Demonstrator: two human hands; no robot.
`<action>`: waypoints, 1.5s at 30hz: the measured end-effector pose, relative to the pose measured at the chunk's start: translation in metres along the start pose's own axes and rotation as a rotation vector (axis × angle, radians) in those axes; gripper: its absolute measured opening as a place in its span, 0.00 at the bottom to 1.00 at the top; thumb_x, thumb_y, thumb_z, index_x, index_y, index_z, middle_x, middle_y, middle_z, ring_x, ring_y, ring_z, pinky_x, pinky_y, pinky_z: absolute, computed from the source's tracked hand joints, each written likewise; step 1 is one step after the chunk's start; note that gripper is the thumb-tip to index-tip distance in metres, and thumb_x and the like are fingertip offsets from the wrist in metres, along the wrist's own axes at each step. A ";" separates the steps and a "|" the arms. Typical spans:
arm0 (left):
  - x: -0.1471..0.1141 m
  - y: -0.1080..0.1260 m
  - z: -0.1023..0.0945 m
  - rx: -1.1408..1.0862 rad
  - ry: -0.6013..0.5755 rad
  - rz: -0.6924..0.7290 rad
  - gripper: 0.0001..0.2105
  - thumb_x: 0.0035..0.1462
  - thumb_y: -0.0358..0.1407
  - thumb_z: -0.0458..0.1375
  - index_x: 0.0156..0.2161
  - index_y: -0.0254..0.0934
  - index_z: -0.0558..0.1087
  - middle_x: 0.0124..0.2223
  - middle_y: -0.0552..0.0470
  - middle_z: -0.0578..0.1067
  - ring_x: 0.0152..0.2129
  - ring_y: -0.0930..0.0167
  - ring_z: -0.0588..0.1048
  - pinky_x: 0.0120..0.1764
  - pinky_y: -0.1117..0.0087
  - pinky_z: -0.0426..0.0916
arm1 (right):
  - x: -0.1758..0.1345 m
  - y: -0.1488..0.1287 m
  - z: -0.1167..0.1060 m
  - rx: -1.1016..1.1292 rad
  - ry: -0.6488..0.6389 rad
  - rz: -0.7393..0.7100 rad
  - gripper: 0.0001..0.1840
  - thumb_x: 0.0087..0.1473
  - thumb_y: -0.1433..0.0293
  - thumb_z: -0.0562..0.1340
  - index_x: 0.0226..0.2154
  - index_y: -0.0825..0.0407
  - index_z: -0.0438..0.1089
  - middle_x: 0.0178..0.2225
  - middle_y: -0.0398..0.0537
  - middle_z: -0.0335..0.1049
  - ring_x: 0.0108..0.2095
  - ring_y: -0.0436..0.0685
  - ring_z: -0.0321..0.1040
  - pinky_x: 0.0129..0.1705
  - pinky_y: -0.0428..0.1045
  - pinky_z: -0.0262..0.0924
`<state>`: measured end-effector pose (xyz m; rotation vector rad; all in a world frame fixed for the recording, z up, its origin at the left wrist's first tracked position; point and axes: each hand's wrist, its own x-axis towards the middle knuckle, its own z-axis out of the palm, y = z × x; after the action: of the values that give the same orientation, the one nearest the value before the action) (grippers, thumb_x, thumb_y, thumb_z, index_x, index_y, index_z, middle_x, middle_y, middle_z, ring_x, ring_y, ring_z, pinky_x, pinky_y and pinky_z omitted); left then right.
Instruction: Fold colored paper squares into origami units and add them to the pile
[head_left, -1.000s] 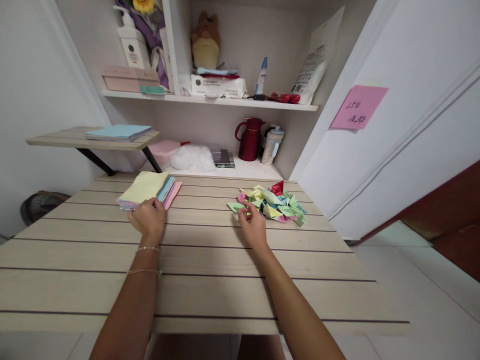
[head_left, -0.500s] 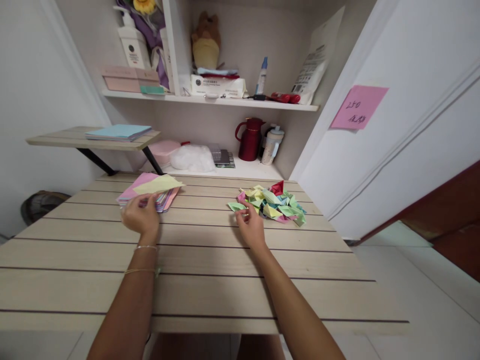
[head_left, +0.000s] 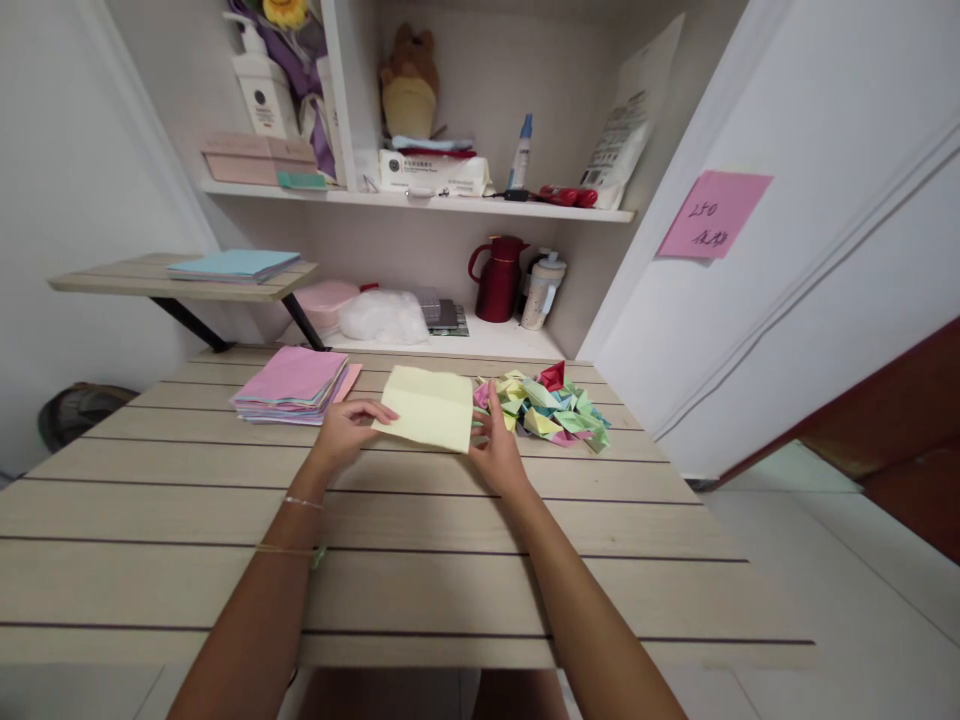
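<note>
A pale yellow sheet of paper (head_left: 429,405) with a crease across it is held up between my hands, over the middle of the table. My left hand (head_left: 349,428) pinches its lower left corner, thumb on top. At its right edge is my right hand (head_left: 495,440), index finger raised and the other fingers behind or against the paper; its fingers are partly apart. Left of my left hand lies a stack of coloured paper (head_left: 292,382), pink on top. Just beyond my right hand sits a pile of folded paper boats (head_left: 555,405) in green, yellow, blue, pink and red.
The slatted wooden table (head_left: 420,580) spans the foreground. A small raised shelf (head_left: 112,280) at the left carries blue paper (head_left: 236,264). Behind stand a red jug (head_left: 500,280), a pale tumbler (head_left: 543,290) and a white bag (head_left: 384,317). A pink note (head_left: 712,213) hangs on the right wall.
My left hand has brought the yellow sheet from the stack to the middle, leaving pink on top. My right hand has come up to the sheet's right edge from beside the boats.
</note>
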<state>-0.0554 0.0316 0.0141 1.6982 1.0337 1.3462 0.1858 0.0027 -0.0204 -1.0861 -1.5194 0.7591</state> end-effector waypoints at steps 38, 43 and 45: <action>-0.002 -0.009 0.033 -0.675 0.058 -0.252 0.05 0.41 0.34 0.61 0.23 0.34 0.71 0.22 0.54 0.71 0.22 0.74 0.70 0.29 0.75 0.65 | 0.006 -0.004 -0.005 0.827 0.057 0.334 0.12 0.36 0.74 0.58 0.28 0.54 0.73 0.25 0.43 0.72 0.27 0.52 0.67 0.28 0.45 0.59; -0.003 -0.009 0.033 -0.730 0.025 -0.281 0.09 0.40 0.31 0.59 0.31 0.33 0.73 0.31 0.49 0.75 0.29 0.70 0.73 0.34 0.69 0.67 | 0.005 -0.006 -0.006 0.932 -0.063 0.284 0.14 0.38 0.73 0.56 0.30 0.52 0.73 0.28 0.45 0.73 0.26 0.52 0.67 0.25 0.45 0.59; -0.004 -0.011 0.034 -0.720 -0.008 -0.284 0.13 0.40 0.30 0.60 0.36 0.34 0.72 0.32 0.49 0.76 0.29 0.70 0.74 0.35 0.68 0.67 | 0.005 -0.007 -0.006 0.900 -0.070 0.287 0.13 0.38 0.72 0.59 0.32 0.51 0.73 0.30 0.45 0.74 0.26 0.51 0.67 0.24 0.44 0.58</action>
<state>-0.0243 0.0304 -0.0035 0.9806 0.6342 1.3047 0.1902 0.0038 -0.0112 -0.5819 -0.8878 1.4996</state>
